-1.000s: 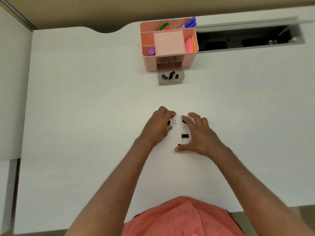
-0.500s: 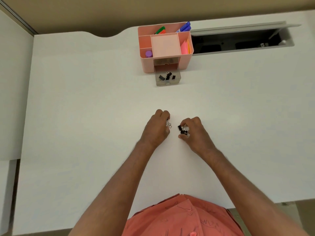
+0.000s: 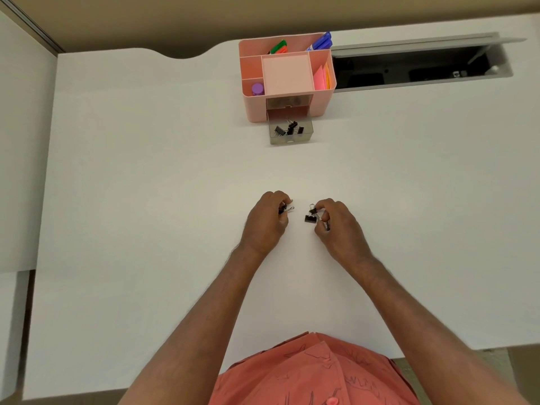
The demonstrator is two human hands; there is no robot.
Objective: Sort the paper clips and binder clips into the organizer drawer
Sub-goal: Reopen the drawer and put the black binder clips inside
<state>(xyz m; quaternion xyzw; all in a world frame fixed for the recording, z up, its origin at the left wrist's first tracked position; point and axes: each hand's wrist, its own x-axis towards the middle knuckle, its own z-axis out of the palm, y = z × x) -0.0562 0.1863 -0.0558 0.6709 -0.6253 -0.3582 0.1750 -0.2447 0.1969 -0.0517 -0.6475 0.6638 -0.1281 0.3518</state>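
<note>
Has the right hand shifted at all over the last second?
Yes. Against the pink organizer, the right hand has closed up from a flat spread on the desk and now pinches binder clips it gathered there.

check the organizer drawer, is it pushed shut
No, the clear drawer stands pulled out in front of the pink organizer, with black binder clips lying inside.

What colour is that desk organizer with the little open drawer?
The plastic desk organizer is pink; its pulled-out drawer is translucent grey. Head view.
</note>
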